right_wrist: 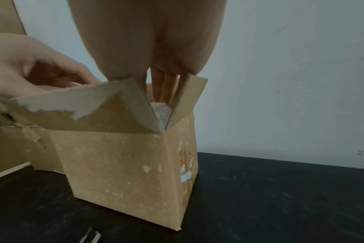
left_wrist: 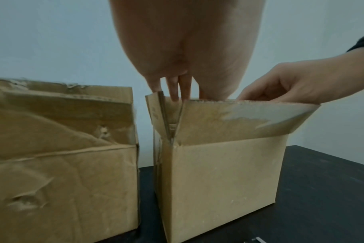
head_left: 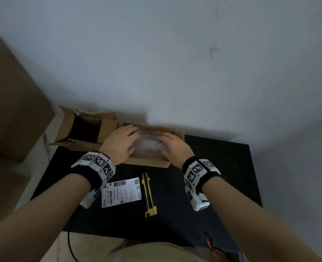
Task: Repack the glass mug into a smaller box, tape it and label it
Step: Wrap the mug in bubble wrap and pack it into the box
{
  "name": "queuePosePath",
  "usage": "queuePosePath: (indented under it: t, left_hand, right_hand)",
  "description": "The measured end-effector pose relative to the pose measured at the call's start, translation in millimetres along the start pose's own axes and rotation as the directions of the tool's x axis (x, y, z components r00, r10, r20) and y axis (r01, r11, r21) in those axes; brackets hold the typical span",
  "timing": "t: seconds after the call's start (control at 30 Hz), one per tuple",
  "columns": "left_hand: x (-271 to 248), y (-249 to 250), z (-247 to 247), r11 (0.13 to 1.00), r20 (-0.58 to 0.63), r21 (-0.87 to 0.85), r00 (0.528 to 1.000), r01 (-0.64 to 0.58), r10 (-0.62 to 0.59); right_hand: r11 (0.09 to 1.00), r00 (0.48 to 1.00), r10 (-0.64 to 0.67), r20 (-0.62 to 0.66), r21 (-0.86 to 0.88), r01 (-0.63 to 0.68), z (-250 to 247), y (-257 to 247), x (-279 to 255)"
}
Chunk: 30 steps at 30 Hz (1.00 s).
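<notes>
Both hands reach down into the open top of the smaller box (head_left: pixel 149 162), which stands on the black tabletop (head_left: pixel 222 167) with its flaps raised. The left hand (head_left: pixel 119 146) and the right hand (head_left: pixel 175 146) lie on either end of a bubble-wrapped bundle (head_left: pixel 149 143) sitting inside the box; the glass mug itself cannot be made out through the wrap. Grip, left: fingers extended and slightly bent over the bundle's left end, resting on it rather than closed around it. Grip, right: fingers likewise extended down over the right end, with the thumb along the near side. In the right wrist view the fingers (right_wrist: pixel 166 87) run down between the flaps onto the pale wrap (right_wrist: pixel 161 111).

Just left of the smaller box, touching or nearly touching it, stands a larger, crumpled box (head_left: pixel 81 129), open, with a dark interior. On the tabletop nearer the person lie a printed shipping label (head_left: pixel 121 191) and, just to its right, a yellow utility knife (head_left: pixel 149 195), pointing away from the person. Both wrists carry black bands with white marker-patterned blocks (head_left: pixel 99 163). More brown cartons (head_left: pixel 11 103) stand at the far left, off the tabletop.
</notes>
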<state>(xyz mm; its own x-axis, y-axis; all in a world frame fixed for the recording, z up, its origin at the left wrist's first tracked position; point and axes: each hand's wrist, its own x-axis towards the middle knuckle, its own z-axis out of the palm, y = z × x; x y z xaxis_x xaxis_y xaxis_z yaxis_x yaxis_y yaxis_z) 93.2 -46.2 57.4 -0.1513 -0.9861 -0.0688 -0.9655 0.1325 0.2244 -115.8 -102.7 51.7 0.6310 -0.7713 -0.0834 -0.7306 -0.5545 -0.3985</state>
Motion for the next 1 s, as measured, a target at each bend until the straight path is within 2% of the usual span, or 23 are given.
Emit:
queuePosePath:
  t: [0.1, 0.2, 0.33, 0.47, 0.57, 0.77, 0.9, 1.0]
  left_hand:
    - [-13.8, -2.3, -3.8, 0.993, -0.061, -0.106, 0.996, 0.059, -0.066]
    - [-25.8, -2.7, -4.7, 0.962, -0.04, -0.23, 0.986, 0.146, -0.16]
    - [-36.3, 0.4, -1.2, 0.927, -0.059, -0.316, 0.971, 0.201, -0.23]
    - [-42.4, 8.0, 2.5, 0.86, -0.011, -0.424, 0.948, 0.283, -0.318]
    - [-44.3, 11.4, 5.7, 0.85, 0.005, -0.447, 0.951, 0.278, -0.309]
    - [-44.9, 27.2, 11.1, 0.859, -0.018, -0.467, 0.969, 0.21, -0.247]
    - [-41.1, 28.1, 14.1, 0.859, -0.019, -0.477, 0.975, 0.187, -0.223]
    - [-39.3, 24.8, 15.1, 0.877, 0.004, -0.444, 0.979, 0.183, -0.202]
  right_hand:
    - [0.999, 0.996, -0.024, -0.082, -0.039, 0.021, -3.4, 1.6, -6.7]
    - [0.999, 0.99, 0.042, -0.136, -0.029, -0.046, -2.0, 4.4, -15.0]
    - [0.979, 0.957, 0.193, -0.215, 0.112, -0.172, 2.4, 5.0, -28.4]
    - [0.893, 0.914, 0.358, -0.191, 0.355, -0.276, 7.2, 2.5, -41.4]
    - [0.829, 0.894, 0.42, -0.157, 0.468, -0.307, 9.3, 3.1, -46.3]
    - [0.76, 0.843, 0.512, -0.164, 0.544, -0.355, 5.5, 9.9, -50.9]
    - [0.817, 0.856, 0.47, -0.216, 0.473, -0.33, -1.7, 18.0, -51.5]
    - [0.853, 0.896, 0.429, -0.116, 0.379, -0.359, -11.7, 22.9, -42.4]
